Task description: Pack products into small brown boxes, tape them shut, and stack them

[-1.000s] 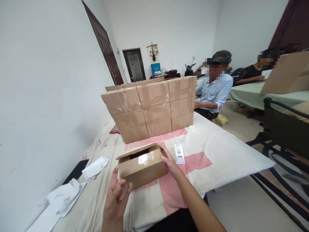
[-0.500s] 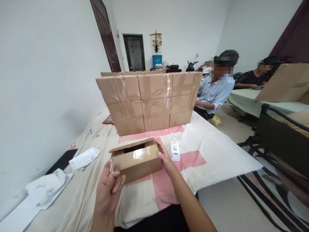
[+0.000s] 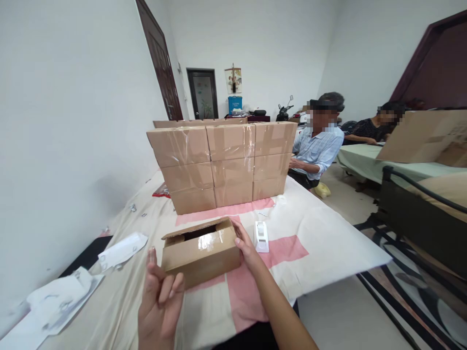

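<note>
- The small cardboard box (image 3: 200, 250) is plain brown corrugated card. It is oblong, with one top flap raised over a dark opening and a glossy strip of clear tape across its front face.
- It sits on the cloth-covered surface (image 3: 328, 238), close to the near edge and about midway along it, partly on a pink band of the cream cloth.
- The right hand (image 3: 245, 248) has its fingers grasping the box's right end.
- The left hand (image 3: 160, 296) is just beside the box's near left corner. Its fingers are released, one raised and the others loosely bent.
- There is one open box. Toward the far edge, a stack of taped boxes (image 3: 222, 165) shows nine fronts, three rows of three, all the same brown card under shiny tape.
- One small white plastic piece (image 3: 261, 236) lies just right of the right hand.
- Two flat white packets (image 3: 122, 249) (image 3: 58, 304) lie along the left edge.
- Two seated people are beyond the far right corner, the nearer in a pale blue shirt (image 3: 315, 150).
</note>
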Motion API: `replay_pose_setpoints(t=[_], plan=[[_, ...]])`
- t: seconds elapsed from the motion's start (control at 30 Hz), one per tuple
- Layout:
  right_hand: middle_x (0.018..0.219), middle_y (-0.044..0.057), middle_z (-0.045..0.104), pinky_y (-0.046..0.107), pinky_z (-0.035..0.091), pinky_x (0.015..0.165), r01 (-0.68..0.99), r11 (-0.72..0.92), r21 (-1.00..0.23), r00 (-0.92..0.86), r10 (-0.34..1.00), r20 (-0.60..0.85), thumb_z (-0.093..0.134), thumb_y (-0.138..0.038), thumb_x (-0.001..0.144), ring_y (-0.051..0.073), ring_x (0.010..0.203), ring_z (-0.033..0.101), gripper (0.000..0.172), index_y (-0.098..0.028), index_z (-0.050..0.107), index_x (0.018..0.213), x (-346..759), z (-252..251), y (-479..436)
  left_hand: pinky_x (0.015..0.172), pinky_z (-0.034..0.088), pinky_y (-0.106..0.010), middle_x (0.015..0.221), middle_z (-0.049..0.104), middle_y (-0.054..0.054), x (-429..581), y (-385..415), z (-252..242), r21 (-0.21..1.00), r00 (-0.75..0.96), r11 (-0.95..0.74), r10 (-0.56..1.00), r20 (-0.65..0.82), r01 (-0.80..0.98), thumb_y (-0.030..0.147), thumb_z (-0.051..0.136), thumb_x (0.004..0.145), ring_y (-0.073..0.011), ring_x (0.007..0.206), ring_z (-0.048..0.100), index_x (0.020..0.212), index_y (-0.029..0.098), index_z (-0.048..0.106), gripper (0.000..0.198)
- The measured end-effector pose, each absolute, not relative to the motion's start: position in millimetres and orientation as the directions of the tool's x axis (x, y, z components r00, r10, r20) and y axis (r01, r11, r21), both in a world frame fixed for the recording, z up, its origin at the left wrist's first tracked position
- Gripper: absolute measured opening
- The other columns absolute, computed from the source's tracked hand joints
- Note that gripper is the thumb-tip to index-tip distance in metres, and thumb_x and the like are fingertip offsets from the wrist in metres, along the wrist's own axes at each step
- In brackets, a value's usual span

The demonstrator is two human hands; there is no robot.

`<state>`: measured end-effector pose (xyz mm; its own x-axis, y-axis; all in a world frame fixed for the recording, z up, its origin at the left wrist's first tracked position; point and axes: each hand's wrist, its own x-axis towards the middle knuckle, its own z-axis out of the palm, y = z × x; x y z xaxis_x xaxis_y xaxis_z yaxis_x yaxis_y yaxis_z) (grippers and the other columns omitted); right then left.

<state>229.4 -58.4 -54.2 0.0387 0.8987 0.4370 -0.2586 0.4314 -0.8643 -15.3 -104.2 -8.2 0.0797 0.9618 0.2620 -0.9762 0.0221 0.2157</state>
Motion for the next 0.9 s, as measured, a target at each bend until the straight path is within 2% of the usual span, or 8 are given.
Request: replay_pose_setpoints(t=[0.1,0.23,0.47,0.57,0.6,0.67,0.8,0.9], plan=[[0.157,0.006,0.047,0.050,0.028,0.124,-0.265,0.436,-0.860,0.037,0.896,0.443,0.067,-0.063,0.084,0.031,0.149,0.038,0.069,-0.033,0.051,0.144,229.5,-55.4,-57.4,0.053,0.050,-0.020,0.106,0.080,0.009,-10.2,-107.9,-6.8,0.283,0.066,-0.002,0.971,0.230,-0.959,0.017,0.073,0.089,-0.0039,0.037,0.031,0.157,0.030,0.031,0.081],[0.157,0.007,0.048,0.051,0.028,0.124,-0.253,0.444,-0.860,0.039,0.893,0.449,0.067,-0.064,0.085,0.031,0.149,0.039,0.069,-0.033,0.051,0.145,229.4,-56.0,-56.3,0.053,0.050,-0.019,0.092,0.080,0.011,-6.3,-114.1,-2.9,0.441,0.092,0.001,0.978,0.185,-0.897,0.020,0.084,0.080,-0.0032,0.038,0.020,0.153,0.032,0.042,0.086],[0.160,0.006,0.044,0.051,0.030,0.123,-0.256,0.438,-0.862,0.036,0.895,0.444,0.067,-0.064,0.085,0.031,0.152,0.034,0.069,-0.034,0.050,0.145,229.4,-56.8,-56.9,0.052,0.044,-0.017,0.087,0.079,0.007,-4.3,-117.9,10.3,0.713,0.081,0.029,0.996,0.040,-0.701,0.038,0.092,0.069,0.0010,0.039,0.019,0.142,0.034,0.056,0.082],[0.159,0.007,0.046,0.053,0.029,0.123,-0.245,0.433,-0.867,0.043,0.899,0.436,0.067,-0.066,0.083,0.033,0.150,0.037,0.072,-0.033,0.051,0.145,229.7,-57.3,-56.4,0.050,0.037,-0.018,0.083,0.079,0.000,2.3,-116.3,11.3,0.845,0.013,-0.030,0.999,0.044,-0.534,0.044,0.089,0.070,0.0010,0.040,0.024,0.120,0.027,0.067,0.057],[0.158,0.008,0.046,0.053,0.028,0.123,-0.240,0.431,-0.870,0.047,0.900,0.433,0.067,-0.068,0.082,0.033,0.149,0.038,0.073,-0.032,0.052,0.144,229.8,-57.5,-56.1,0.049,0.035,-0.018,0.081,0.079,-0.002,4.5,-114.9,9.7,0.874,-0.008,-0.045,0.999,0.047,-0.483,0.046,0.089,0.070,0.0004,0.041,0.026,0.108,0.023,0.068,0.049],[0.157,0.008,0.048,0.054,0.027,0.124,-0.234,0.431,-0.872,0.051,0.901,0.431,0.067,-0.068,0.082,0.033,0.148,0.040,0.074,-0.032,0.052,0.144,230.1,-57.8,-55.6,0.048,0.031,-0.019,0.076,0.077,-0.004,7.2,-110.9,4.5,0.912,-0.052,-0.061,0.998,0.043,-0.406,0.050,0.088,0.069,-0.0010,0.042,0.028,0.091,0.018,0.064,0.046],[0.158,0.007,0.047,0.052,0.026,0.124,-0.246,0.435,-0.866,0.043,0.898,0.438,0.066,-0.065,0.084,0.032,0.150,0.037,0.071,-0.033,0.051,0.145,230.1,-57.9,-55.3,0.047,0.034,-0.022,0.074,0.076,-0.005,4.4,-103.7,-1.1,0.956,-0.157,-0.113,0.985,0.072,-0.271,0.057,0.084,0.069,-0.0069,0.046,0.039,0.090,0.019,0.062,0.049],[0.157,0.007,0.047,0.051,0.029,0.123,-0.262,0.446,-0.856,0.031,0.890,0.454,0.066,-0.063,0.086,0.031,0.149,0.039,0.067,-0.034,0.051,0.144,229.5,-57.7,-54.9,0.062,0.048,-0.029,0.094,0.079,-0.010,-2.6,-102.9,7.9,0.964,-0.297,-0.261,0.925,0.238,-0.041,0.056,0.077,0.076,-0.0165,0.066,0.059,0.087,0.019,0.069,0.039]])
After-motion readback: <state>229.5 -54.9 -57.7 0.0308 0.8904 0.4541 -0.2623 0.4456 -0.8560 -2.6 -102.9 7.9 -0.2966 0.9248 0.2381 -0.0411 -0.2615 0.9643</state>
